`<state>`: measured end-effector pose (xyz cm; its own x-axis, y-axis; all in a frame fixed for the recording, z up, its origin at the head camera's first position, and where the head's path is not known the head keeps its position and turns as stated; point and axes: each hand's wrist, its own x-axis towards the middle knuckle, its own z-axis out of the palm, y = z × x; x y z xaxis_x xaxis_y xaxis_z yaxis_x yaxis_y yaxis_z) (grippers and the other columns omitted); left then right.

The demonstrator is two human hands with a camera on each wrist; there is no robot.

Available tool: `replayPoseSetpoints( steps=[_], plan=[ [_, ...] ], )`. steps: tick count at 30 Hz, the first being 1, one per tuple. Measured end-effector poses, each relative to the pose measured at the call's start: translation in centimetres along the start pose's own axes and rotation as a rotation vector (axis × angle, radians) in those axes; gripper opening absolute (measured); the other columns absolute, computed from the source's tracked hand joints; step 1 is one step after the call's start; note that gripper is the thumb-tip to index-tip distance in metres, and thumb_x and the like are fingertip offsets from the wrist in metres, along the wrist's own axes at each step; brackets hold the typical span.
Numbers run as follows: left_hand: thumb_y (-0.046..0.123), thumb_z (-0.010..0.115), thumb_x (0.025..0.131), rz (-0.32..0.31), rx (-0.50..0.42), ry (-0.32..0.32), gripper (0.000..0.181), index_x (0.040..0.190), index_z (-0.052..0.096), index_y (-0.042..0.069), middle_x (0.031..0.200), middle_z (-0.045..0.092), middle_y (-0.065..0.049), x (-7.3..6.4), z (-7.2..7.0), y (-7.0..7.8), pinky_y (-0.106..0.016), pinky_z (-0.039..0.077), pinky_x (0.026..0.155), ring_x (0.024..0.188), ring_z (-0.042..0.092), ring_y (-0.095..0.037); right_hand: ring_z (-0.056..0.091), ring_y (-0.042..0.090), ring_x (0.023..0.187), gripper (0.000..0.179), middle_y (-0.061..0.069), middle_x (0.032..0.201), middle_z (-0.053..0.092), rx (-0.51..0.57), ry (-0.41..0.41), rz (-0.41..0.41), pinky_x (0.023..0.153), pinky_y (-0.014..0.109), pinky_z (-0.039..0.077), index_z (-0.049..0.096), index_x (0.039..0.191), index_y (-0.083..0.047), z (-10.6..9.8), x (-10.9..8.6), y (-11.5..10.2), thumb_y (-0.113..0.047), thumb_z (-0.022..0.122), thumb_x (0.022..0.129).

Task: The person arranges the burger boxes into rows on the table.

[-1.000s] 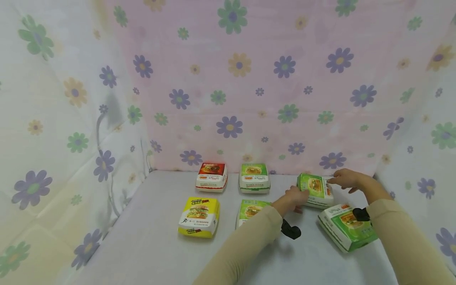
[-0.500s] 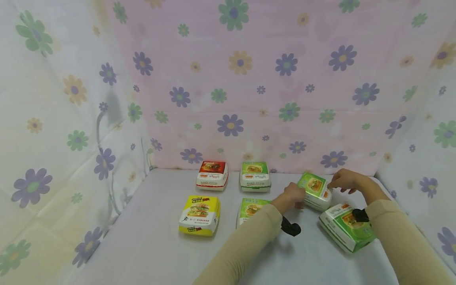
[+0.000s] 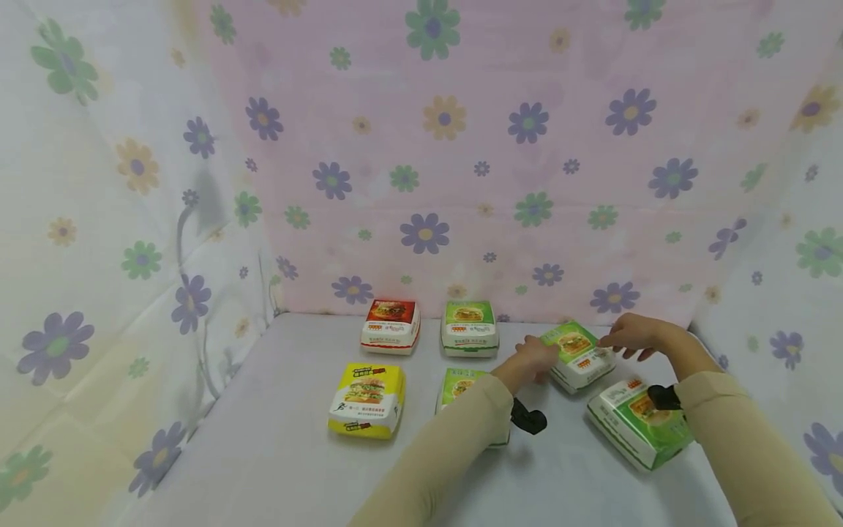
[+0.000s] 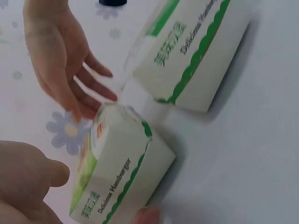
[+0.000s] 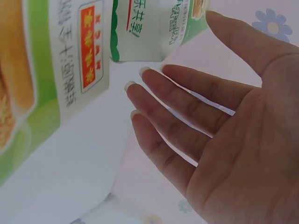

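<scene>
A green-and-white burger box (image 3: 574, 355) stands at the back right of the table, turned at an angle. My left hand (image 3: 530, 360) is at its left side; in the left wrist view the thumb (image 4: 57, 173) is beside the lid and one fingertip (image 4: 147, 215) is low by the wall. My right hand (image 3: 642, 337) reaches to the box's right edge with thumb and index finger. In the right wrist view its fingers (image 5: 173, 126) are extended and apart, the thumb tip at the box's edge. Nearer my right forearm sits another green burger box (image 3: 642, 421), tilted in heading.
To the left stand a red burger box (image 3: 391, 327), a green one (image 3: 470, 329) behind, a yellow one (image 3: 367, 401) and a green one (image 3: 457, 384) partly behind my left sleeve. Flowered cloth (image 3: 424, 183) walls the white table (image 3: 263, 454) at the back and sides.
The burger box between my hands has turned and slid left and slightly nearer. My left hand has shifted left with it; my right hand has moved slightly left.
</scene>
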<state>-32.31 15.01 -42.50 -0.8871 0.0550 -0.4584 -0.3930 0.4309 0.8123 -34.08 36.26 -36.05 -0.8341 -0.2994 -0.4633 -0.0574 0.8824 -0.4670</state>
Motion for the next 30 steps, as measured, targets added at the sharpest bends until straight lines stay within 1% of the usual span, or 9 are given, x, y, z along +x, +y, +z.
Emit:
replayPoseSetpoints(
  steps=[2,6,9,12,14,16,21,24,30],
  plan=[
    [0.039,0.060,0.103,-0.005,-0.002,-0.016,0.066,0.150,0.036,-0.001,0.136,0.045,-0.019,-0.3,0.2,0.0,-0.043,0.059,0.088,0.091,0.058,-0.030,0.060,0.053,0.115,0.052,0.037,0.126,0.060,0.016,0.002,-0.009,0.083,0.052,0.058,0.057,0.129,0.016,0.1,0.2,0.0,-0.030,0.056,0.106],
    [0.038,0.065,0.101,-0.009,-0.053,-0.047,0.063,0.141,0.042,-0.004,0.115,0.050,-0.018,-0.9,0.9,-0.3,-0.046,0.059,0.089,0.092,0.063,-0.034,0.058,0.054,0.117,0.052,0.041,0.136,0.051,0.033,0.014,-0.003,0.083,0.051,0.058,0.055,0.133,0.016,0.4,0.7,0.4,-0.029,0.054,0.106],
    [0.033,0.068,0.100,-0.017,-0.122,-0.063,0.063,0.143,0.041,-0.004,0.105,0.054,-0.017,-1.5,1.3,-0.6,-0.048,0.057,0.091,0.089,0.066,-0.035,0.061,0.048,0.111,0.050,0.038,0.133,0.054,0.056,0.014,0.018,0.081,0.050,0.058,0.055,0.132,0.016,0.7,0.9,0.5,-0.027,0.053,0.106],
    [0.026,0.068,0.100,-0.025,-0.157,-0.077,0.063,0.148,0.037,-0.002,0.099,0.056,-0.015,-1.9,1.6,-0.8,-0.049,0.056,0.091,0.086,0.063,-0.032,0.064,0.040,0.105,0.047,0.033,0.126,0.060,0.066,0.008,0.030,0.080,0.048,0.058,0.056,0.129,0.017,0.9,1.1,0.5,-0.024,0.052,0.106],
    [0.022,0.066,0.102,-0.024,-0.149,-0.077,0.059,0.148,0.037,-0.002,0.096,0.057,-0.015,-1.9,1.5,-0.7,-0.049,0.056,0.091,0.084,0.062,-0.031,0.065,0.036,0.101,0.045,0.029,0.119,0.064,0.057,0.008,0.029,0.079,0.047,0.058,0.059,0.126,0.017,1.0,1.1,0.3,-0.023,0.053,0.106],
    [0.017,0.063,0.102,-0.016,-0.130,-0.077,0.048,0.142,0.043,-0.003,0.095,0.059,-0.014,-1.7,1.2,-0.5,-0.048,0.057,0.091,0.083,0.062,-0.029,0.067,0.034,0.099,0.042,0.024,0.111,0.068,0.040,0.006,0.024,0.078,0.046,0.059,0.063,0.120,0.015,1.1,1.1,0.1,-0.023,0.053,0.105],
    [0.005,0.058,0.101,0.020,-0.077,-0.063,0.017,0.117,0.057,-0.003,0.092,0.062,-0.011,-0.8,0.0,-0.1,-0.048,0.056,0.093,0.084,0.060,-0.027,0.070,0.029,0.093,0.037,0.012,0.095,0.072,0.014,-0.022,0.030,0.075,0.042,0.059,0.073,0.105,0.007,1.2,0.7,-0.5,-0.027,0.057,0.104],
    [0.004,0.057,0.101,0.031,-0.072,-0.077,0.016,0.116,0.057,-0.003,0.093,0.061,-0.012,-0.4,-0.5,-0.1,-0.049,0.056,0.094,0.085,0.059,-0.028,0.071,0.029,0.095,0.040,0.012,0.098,0.074,0.010,-0.043,0.036,0.076,0.042,0.059,0.073,0.107,0.007,1.1,0.5,-0.6,-0.029,0.058,0.104],
    [0.019,0.062,0.103,0.016,-0.022,-0.106,0.031,0.124,0.058,-0.004,0.093,0.058,-0.011,-0.8,-0.5,-0.5,-0.047,0.056,0.094,0.090,0.061,-0.030,0.070,0.037,0.103,0.049,0.027,0.114,0.070,-0.011,-0.042,0.039,0.080,0.046,0.060,0.067,0.120,0.013,0.9,0.4,-0.5,-0.032,0.056,0.106]
  ],
)
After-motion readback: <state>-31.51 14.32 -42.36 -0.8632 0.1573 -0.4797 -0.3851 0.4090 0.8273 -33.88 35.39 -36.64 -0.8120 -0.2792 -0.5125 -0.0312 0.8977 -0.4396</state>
